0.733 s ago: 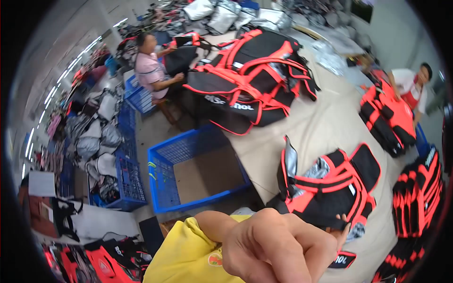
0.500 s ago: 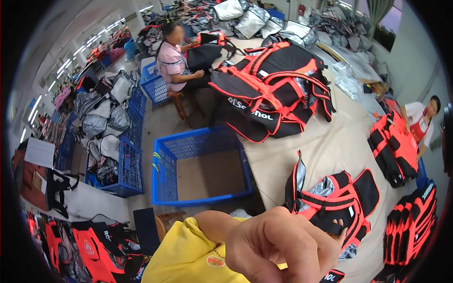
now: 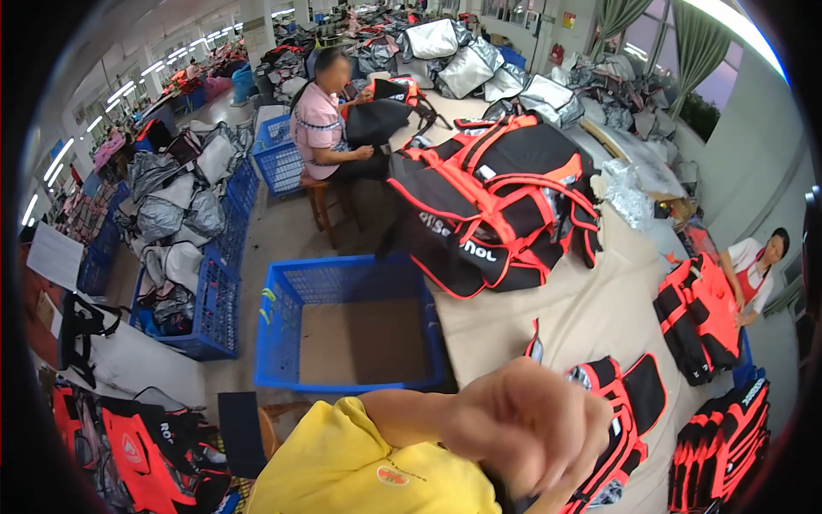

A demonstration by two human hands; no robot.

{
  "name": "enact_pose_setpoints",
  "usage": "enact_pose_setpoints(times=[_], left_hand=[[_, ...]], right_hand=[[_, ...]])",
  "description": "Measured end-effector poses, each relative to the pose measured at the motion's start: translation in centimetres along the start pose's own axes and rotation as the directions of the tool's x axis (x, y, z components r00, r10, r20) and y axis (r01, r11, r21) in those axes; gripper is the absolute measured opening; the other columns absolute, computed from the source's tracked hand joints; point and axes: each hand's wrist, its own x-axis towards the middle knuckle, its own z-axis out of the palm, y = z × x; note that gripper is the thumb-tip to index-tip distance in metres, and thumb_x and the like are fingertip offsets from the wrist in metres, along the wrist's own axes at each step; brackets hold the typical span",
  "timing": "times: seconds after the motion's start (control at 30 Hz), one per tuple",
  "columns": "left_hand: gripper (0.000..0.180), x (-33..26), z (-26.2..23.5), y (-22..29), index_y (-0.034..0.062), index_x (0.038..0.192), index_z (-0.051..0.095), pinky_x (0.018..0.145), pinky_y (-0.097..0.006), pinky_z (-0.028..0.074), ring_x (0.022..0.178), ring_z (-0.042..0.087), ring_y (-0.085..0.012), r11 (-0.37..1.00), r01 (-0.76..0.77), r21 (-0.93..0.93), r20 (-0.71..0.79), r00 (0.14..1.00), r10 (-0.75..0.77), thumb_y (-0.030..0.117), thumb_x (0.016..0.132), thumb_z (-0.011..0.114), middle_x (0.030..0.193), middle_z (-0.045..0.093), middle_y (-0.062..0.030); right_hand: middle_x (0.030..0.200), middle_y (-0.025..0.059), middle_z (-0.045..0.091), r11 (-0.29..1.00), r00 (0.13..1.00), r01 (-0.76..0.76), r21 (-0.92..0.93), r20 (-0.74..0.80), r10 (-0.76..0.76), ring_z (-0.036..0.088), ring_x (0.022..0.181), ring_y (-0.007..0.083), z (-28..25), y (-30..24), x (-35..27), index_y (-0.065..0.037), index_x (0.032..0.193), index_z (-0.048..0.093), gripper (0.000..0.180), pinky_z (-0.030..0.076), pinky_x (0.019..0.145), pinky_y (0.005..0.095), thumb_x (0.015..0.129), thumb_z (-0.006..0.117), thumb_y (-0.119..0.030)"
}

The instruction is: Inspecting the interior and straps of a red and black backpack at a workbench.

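Observation:
My left hand [image 3: 535, 420] is raised close to the camera, its arm coming out of a yellow sleeve [image 3: 342, 428]. Its fingers are curled together and smeared by motion; whatever they may hold is hidden. Behind it, a black and orange-red backpack [image 3: 629, 411] with silver lining lies on the cloth-covered table [image 3: 479, 330]. Below the left hand shows a strip of skin that seems to belong to my right hand [image 3: 565, 493], beside the backpack's lower part. Its fingers are covered from sight.
A blue plastic crate [image 3: 349, 390] stands left of the table. A larger pile of backpacks [image 3: 514, 188] lies farther back. One person [image 3: 321, 128] sits on a stool; another [image 3: 753, 274] handles backpacks at right. Stacked backpacks [image 3: 719, 445] stand at the lower right; crates of silver bags [image 3: 193, 300] at left.
The view has tilted up, so the scene sits lower. My left hand has shifted and now covers more of the near backpack. My right hand's fingers, seen on the backpack before, are now hidden.

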Motion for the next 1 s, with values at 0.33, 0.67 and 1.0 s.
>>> enact_pose_setpoints(times=[0.33, 0.67, 1.0], left_hand=[[0.046, -12.4, -10.3, -24.5, -0.0002, 0.123, 0.057, 0.082, -0.046, 0.054, 0.099, 0.066, -0.0374, 0.163, 0.251, 0.954, -0.165, 0.897, -0.41, 0.027, 0.092, 0.076, 0.107, 0.066, -0.0172], [0.046, -14.1, -5.1, -30.8, 0.0013, 0.127, 0.057, 0.078, -0.049, 0.054, 0.099, 0.066, -0.0388, 0.101, 0.25, 0.963, -0.178, 0.87, -0.459, 0.021, 0.09, 0.075, 0.109, 0.062, -0.017], [0.043, -18.0, -2.5, -31.6, 0.0059, 0.115, 0.06, 0.076, -0.044, 0.055, 0.087, 0.068, -0.0345, -0.439, 0.234, 0.868, -0.337, 0.926, -0.172, 0.012, 0.076, 0.076, 0.102, 0.061, -0.0125]], right_hand=[[0.14, 0.0141, 0.065, 0.859, 0.96, 0.073, -0.506, -0.197, -0.197, 0.064, 0.125, 0.0274, -0.4, -3.3, -8.0, -0.005, 0.147, 0.058, 0.053, 0.053, 0.1, 0.0389, 0.113, 0.047, -0.045], [0.148, 0.0131, 0.057, 0.55, 0.97, 0.155, -0.82, 0.02, -0.244, 0.055, 0.128, 0.0235, -3.3, -8.7, -12.7, -0.003, 0.156, 0.052, 0.055, 0.046, 0.102, 0.0336, 0.115, 0.047, -0.039], [0.14, 0.0351, 0.055, -0.612, 0.867, 0.304, -0.73, 0.478, -0.14, 0.049, 0.133, 0.0558, -22.3, -5.1, -8.6, 0.007, 0.142, 0.052, 0.076, 0.039, 0.115, 0.0594, 0.092, 0.077, -0.045]])
